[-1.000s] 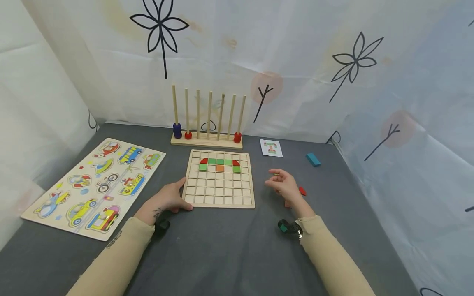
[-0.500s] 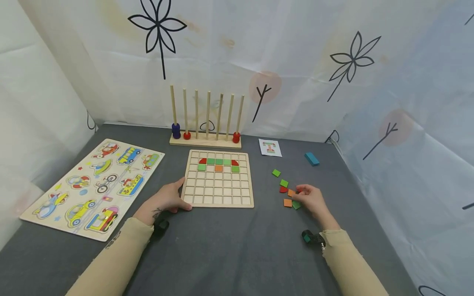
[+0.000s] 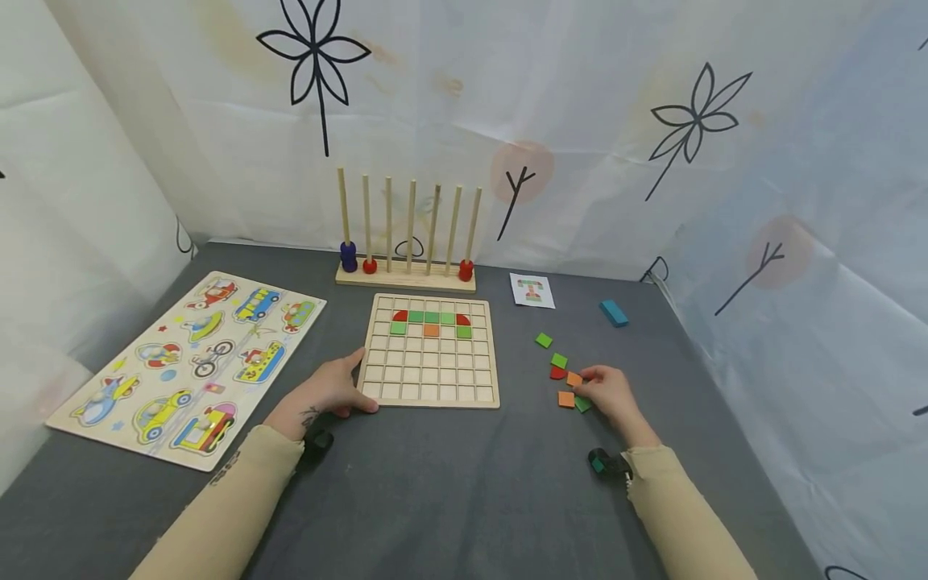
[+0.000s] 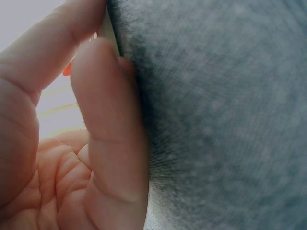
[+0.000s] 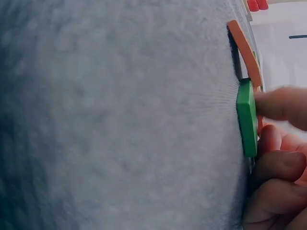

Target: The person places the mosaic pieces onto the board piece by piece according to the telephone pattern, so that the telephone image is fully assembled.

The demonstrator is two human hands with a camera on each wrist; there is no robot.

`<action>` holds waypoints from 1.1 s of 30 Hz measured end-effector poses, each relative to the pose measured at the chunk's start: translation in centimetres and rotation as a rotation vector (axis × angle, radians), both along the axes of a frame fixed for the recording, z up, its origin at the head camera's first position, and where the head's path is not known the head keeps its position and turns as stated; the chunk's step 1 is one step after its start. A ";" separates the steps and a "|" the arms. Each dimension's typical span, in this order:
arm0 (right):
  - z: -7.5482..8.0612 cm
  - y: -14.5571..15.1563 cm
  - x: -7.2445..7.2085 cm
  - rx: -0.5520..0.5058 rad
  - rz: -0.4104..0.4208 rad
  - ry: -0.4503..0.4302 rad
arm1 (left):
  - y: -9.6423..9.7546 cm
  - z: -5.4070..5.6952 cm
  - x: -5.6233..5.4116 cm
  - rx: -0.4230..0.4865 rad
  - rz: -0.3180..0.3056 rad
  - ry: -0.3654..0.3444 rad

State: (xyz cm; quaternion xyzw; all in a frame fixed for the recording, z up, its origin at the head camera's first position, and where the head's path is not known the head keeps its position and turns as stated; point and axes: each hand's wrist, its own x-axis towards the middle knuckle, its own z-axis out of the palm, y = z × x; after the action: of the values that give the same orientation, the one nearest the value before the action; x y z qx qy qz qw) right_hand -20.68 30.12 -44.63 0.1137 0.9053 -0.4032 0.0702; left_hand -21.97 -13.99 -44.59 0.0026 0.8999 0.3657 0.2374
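In the head view, a wooden grid board (image 3: 430,354) lies mid-table with red, green and orange tiles in its upper rows. My left hand (image 3: 333,387) grips the board's near left corner, thumb along the front edge. Several loose tiles lie right of the board. There my right hand (image 3: 609,395) pinches the edge of an orange tile (image 3: 573,379). Close by are a second orange tile (image 3: 565,399), a red tile (image 3: 557,373) and green tiles (image 3: 559,360). The right wrist view shows a green tile (image 5: 247,117) standing before the fingertips, partly hiding their contact.
A vehicle puzzle board (image 3: 196,362) lies at the left. At the back stands a wooden peg rack (image 3: 406,275) with blue and red beads. A small pattern card (image 3: 532,290) and a blue block (image 3: 613,312) lie at the back right. White cloth walls surround the table.
My right hand has moved right and toward me, from beside a green tile to the orange tile, uncovering the loose tiles. My left hand stays on the board's corner.
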 end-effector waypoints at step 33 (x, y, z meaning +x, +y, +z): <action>1.7 -19.0 -5.9 -0.464 0.199 0.068 | 0.0 -0.2 -0.1 0.004 0.012 0.000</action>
State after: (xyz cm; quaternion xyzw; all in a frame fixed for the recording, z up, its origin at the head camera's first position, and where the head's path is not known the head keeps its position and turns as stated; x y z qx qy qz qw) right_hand -26.55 11.10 -42.97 -0.0085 0.7970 -0.5950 0.1032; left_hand -22.04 -13.97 -44.78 -0.0020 0.8992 0.3691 0.2351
